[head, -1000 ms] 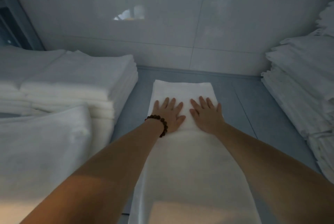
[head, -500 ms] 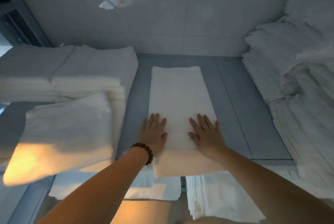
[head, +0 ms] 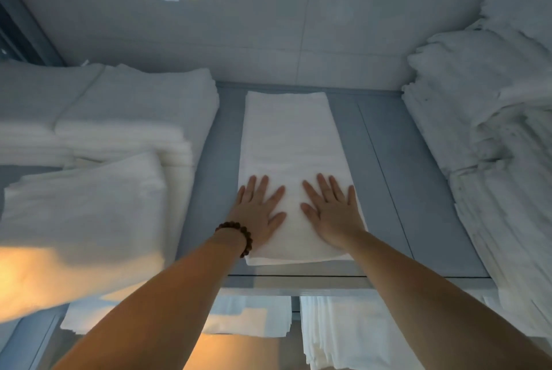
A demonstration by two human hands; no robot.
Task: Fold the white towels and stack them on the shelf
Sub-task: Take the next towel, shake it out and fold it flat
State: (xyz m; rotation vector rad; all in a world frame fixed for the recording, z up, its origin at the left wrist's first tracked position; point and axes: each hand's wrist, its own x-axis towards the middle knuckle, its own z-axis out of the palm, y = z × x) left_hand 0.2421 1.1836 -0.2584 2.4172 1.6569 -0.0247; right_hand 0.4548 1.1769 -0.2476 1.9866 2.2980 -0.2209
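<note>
A folded white towel (head: 291, 145) lies lengthwise on the grey shelf (head: 388, 178), its far end close to the back wall and its near end just inside the shelf's front edge. My left hand (head: 258, 214), with a dark bead bracelet on the wrist, presses flat on the towel's near left part. My right hand (head: 333, 214) presses flat beside it on the near right part. Both hands have straight, spread fingers.
Stacks of folded white towels (head: 134, 110) fill the shelf's left side, with another folded towel (head: 80, 220) overhanging the front. A tall rough pile of towels (head: 493, 136) stands on the right. More white towels (head: 343, 331) lie on a lower shelf. A tiled wall (head: 268, 26) closes the back.
The towel has slid farther onto the shelf, so its near end now lies inside the front edge. Both flat hands stayed on it near its near end.
</note>
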